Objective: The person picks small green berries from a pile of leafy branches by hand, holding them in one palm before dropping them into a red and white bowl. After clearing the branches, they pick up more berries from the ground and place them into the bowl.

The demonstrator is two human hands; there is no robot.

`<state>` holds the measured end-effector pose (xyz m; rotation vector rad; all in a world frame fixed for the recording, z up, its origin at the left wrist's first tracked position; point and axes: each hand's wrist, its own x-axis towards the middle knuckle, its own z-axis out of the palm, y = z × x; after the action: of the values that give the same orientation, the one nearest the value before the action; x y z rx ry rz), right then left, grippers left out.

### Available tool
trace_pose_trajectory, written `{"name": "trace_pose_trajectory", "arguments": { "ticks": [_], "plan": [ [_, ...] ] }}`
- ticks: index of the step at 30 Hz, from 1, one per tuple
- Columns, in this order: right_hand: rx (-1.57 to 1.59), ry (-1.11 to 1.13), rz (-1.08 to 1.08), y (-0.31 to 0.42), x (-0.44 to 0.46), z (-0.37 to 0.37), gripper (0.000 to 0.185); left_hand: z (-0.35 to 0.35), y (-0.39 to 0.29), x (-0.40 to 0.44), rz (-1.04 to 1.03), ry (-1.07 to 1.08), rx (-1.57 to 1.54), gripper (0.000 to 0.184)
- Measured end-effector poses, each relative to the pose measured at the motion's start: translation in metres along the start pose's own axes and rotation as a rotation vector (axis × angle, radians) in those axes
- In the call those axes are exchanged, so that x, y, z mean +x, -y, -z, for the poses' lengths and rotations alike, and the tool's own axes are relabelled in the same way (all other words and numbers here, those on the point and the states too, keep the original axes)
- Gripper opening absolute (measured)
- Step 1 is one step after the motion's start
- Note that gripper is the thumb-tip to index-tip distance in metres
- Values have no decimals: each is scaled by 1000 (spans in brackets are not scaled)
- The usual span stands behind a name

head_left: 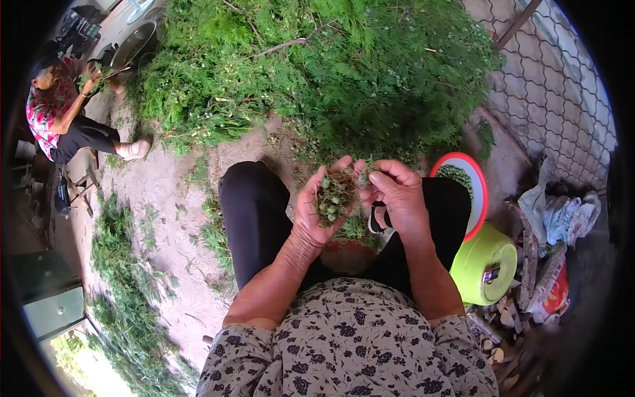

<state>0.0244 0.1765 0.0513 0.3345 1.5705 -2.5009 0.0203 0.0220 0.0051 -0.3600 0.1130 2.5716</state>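
Note:
My left hand (316,208) is cupped palm up in front of my lap, its fingers curled round a clump of small green cones and brownish-green sprigs (334,196). Close beside it on the right, my right hand (395,188) pinches a small green sprig (364,175) between thumb and fingers. Past my hands lies a large heap of leafy green branches (397,79). To the right of my knee stands a white basin with a red rim (485,198), holding many small green cones (455,175).
A lime-green bucket (486,264) lies tipped on the right, near plastic bags (569,215) and firewood (506,317). At upper left a seated person (66,119) handles sprigs beside a metal basin (135,45). Loose greenery (126,284) covers ground at left.

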Motion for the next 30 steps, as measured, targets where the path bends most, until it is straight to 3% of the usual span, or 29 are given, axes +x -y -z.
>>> {"name": "trace_pose_trajectory", "arguments": {
  "ticks": [2, 9, 12, 13, 14, 16, 17, 18, 20, 22, 24, 30],
  "plan": [
    [-391, -34, 124, -2, 1, -4, 12, 4, -1, -1, 34, -18, 54, 45],
    [-191, -83, 112, -4, 5, 4, 11, -2, -1, -2, 4, -9, 31, 46],
    [-367, -151, 35, 10, -7, 22, 9, -9, -3, -3, -56, 47, -30, 46],
    [-694, -50, 93, 5, -7, 37, 9, -11, -4, -3, -87, 53, -51, 45],
    [-695, -47, 92, 0, -8, 48, 9, -10, -6, -3, -89, 53, -52, 45],
    [-1606, 325, 549, -1, -15, 52, 10, -7, -6, 0, -99, 108, -114, 45],
    [-1318, 213, 432, -6, -19, 48, 12, -7, -6, 0, -103, 110, -88, 45],
    [-1317, 214, 429, -4, -20, 36, 12, -7, -5, -1, -103, 107, -89, 45],
    [-925, 33, 386, 0, -21, 9, 12, -9, -5, -2, -95, 102, -84, 47],
    [-835, 55, 556, -7, -17, -8, 14, -8, -4, 0, -90, 102, -68, 48],
    [-952, 61, 665, -12, -11, -16, 17, -6, -4, -1, -86, 97, -57, 48],
    [-1002, 81, 668, -26, -5, -14, 21, -4, -4, -2, -79, 99, -42, 48]
  ]
}}
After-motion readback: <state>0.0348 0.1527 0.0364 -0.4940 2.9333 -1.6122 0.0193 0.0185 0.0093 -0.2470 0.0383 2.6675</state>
